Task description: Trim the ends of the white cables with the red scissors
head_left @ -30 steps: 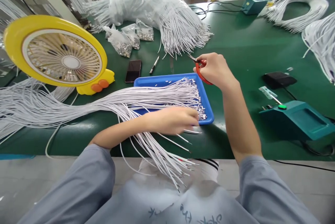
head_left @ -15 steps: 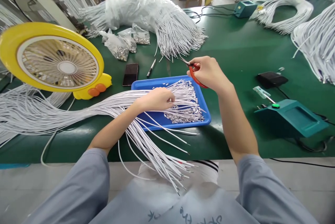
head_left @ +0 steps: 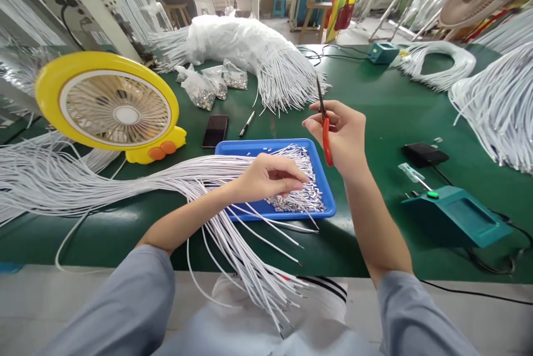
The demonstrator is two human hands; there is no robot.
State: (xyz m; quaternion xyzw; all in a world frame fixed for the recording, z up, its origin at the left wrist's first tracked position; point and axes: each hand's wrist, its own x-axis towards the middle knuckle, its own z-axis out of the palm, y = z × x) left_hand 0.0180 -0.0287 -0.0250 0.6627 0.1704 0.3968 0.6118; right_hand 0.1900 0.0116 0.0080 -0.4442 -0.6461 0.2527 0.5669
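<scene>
at a green counter (head_left: 375, 100), a left hand (head_left: 268, 178) pinches its fingers on thin white insulated wires (head_left: 166, 170) whose metal-tipped ends fill a blue plastic tray (head_left: 328, 200), right hand (head_left: 343, 136) fingers closed around upright orange-handled scissors (head_left: 326, 136), while bare-ended strands (head_left: 258, 267) hang off the edge, seemingly unfinished.

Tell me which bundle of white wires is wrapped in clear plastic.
The far bundle, beyond the phone and pen. The bundle under the left hand and the coils at the right lie bare.
</scene>
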